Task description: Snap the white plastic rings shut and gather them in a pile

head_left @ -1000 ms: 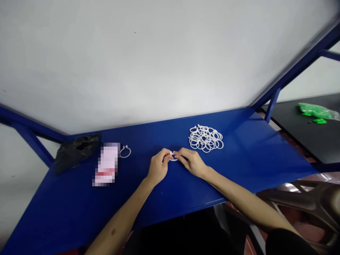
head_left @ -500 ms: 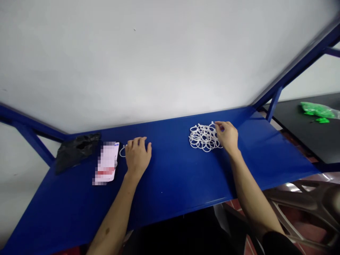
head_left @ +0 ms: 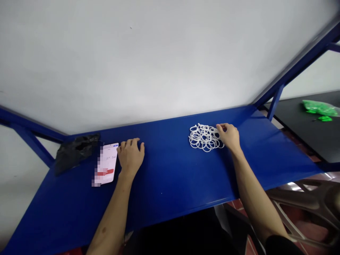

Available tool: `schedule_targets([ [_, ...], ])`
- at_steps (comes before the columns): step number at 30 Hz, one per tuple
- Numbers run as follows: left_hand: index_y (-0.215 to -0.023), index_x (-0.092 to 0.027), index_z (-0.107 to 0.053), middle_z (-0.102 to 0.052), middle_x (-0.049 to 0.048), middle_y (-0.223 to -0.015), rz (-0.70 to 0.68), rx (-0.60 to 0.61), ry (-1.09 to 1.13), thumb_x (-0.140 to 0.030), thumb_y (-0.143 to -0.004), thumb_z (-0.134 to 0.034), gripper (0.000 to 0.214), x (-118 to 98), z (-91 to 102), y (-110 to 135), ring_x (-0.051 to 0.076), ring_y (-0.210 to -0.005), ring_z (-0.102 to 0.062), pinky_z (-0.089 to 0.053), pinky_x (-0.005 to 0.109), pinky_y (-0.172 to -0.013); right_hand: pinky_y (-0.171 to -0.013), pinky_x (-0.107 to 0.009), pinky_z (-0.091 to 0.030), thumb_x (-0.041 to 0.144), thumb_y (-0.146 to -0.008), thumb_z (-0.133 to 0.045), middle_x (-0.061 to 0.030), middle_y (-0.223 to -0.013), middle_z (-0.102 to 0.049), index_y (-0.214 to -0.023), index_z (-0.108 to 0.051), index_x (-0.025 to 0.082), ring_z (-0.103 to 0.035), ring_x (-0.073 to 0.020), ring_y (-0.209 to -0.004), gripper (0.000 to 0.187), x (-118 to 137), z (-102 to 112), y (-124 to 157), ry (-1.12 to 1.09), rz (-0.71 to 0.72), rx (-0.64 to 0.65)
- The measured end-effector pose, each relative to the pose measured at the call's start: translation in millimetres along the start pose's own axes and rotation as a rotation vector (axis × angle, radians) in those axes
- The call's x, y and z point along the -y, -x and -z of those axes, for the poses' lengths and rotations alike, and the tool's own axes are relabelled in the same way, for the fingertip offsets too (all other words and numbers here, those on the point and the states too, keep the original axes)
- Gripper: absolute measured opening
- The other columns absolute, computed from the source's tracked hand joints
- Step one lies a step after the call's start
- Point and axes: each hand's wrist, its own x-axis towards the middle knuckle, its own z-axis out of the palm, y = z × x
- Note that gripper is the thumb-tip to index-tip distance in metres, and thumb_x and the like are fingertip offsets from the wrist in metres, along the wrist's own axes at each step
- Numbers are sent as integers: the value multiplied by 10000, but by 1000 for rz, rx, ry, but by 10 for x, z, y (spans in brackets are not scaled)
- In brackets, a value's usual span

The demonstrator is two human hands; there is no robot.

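A pile of thin white rings with small knobs [head_left: 203,139] lies overlapped on the blue table [head_left: 170,170]. At the pile's right edge is my right hand [head_left: 230,137], its thumb and index finger curved with a small gap between them. I see no ring held in it. My left hand [head_left: 130,157] rests palm down with fingers spread, just right of a lit phone [head_left: 109,163]. Whatever lies beneath its palm and fingers is hidden.
A crumpled black plastic bag [head_left: 74,152] lies at the table's left end, beside the phone. Blue frame bars [head_left: 275,101] rise at both ends, with a white wall behind. To the right, a black table [head_left: 313,131] bears a bag of green pieces [head_left: 320,107].
My left hand has shifted left toward the phone, covering a white ring that showed beside it. My right hand has moved slightly right, letting go of a ring at the pile.
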Motion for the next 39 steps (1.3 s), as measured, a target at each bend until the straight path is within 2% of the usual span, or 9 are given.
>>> schedule_targets([
  [6, -1139, -196, -660, -699, 134, -1128, 187, -157, 98, -165, -922, -395, 344, 389, 74, -93, 343, -1091, -538, -372, 494, -905, -956, -487, -410, 415, -947, -489, -136, -943, -723, -865, -678, 171, -610, -284, -953, 319, 106, 49, 72, -1, 164, -140],
  [10, -1047, -174, -686, -703, 170, -1069, 220, -124, 47, -169, -904, -409, 312, 427, 285, -94, 386, -1069, -538, -395, 519, -852, -992, -505, -391, 397, -964, -509, -125, -1033, -692, -993, -688, 187, -563, -292, -1037, 278, 270, 27, 202, -19, 287, -182],
  [14, -908, -189, -682, -700, 166, -905, 163, -43, -9, -307, -889, -523, 198, 261, 360, -49, 404, -991, -545, -409, 552, -827, -991, -523, -415, 340, -955, -550, -113, -1089, -666, -1077, -690, 225, -539, -305, -1099, 219, 456, -40, 390, -75, 394, -135],
  [18, -948, -190, -673, -703, 150, -890, -23, 64, 86, -227, -874, -544, 152, -6, 295, 16, 380, -972, -567, -426, 548, -842, -1002, -533, -435, 286, -951, -574, -99, -1151, -659, -1121, -684, 257, -537, -307, -1125, 204, 612, -148, 586, -163, 510, 18],
  [24, -1094, -219, -643, -676, 64, -904, -307, 161, 792, -169, -907, -511, 234, -526, 173, 198, 223, -883, -630, -529, 397, -805, -1003, -530, -472, 304, -974, -568, -92, -1181, -658, -1214, -636, 266, -575, -284, -1125, 252, 827, -255, 846, -334, 660, 391],
  [27, -1173, -221, -598, -645, 31, -917, -235, 389, 1203, -255, -943, -515, 247, -703, 115, 325, 150, -749, -646, -572, 318, -686, -946, -474, -525, 334, -986, -554, -91, -1188, -662, -1249, -585, 254, -631, -245, -1062, 276, 934, -257, 936, -456, 610, 564],
  [30, -1145, -205, -555, -631, 8, -860, -100, 555, 1461, -308, -944, -543, 225, -766, 37, 405, 136, -668, -664, -603, 344, -690, -821, -381, -569, 326, -987, -546, -60, -1034, -698, -1134, -581, 232, -680, -188, -882, 178, 999, -263, 982, -587, 470, 678],
  [35, -999, -223, -487, -610, -34, -738, 42, 494, 1693, -326, -943, -576, 147, -802, -30, 416, 131, -620, -650, -616, 357, -680, -746, -328, -585, 359, -944, -618, -26, -926, -695, -1067, -537, 231, -688, -158, -798, 195, 1080, -275, 1052, -829, 240, 757],
  [39, -989, -212, -506, -616, -39, -756, 145, 426, 1754, -391, -906, -642, 240, -866, 27, 395, 130, -630, -652, -632, 343, -617, -723, -312, -575, 346, -953, -603, -11, -863, -701, -1085, -548, 229, -687, -151, -771, 185, 1180, -246, 1118, -866, 234, 718],
])
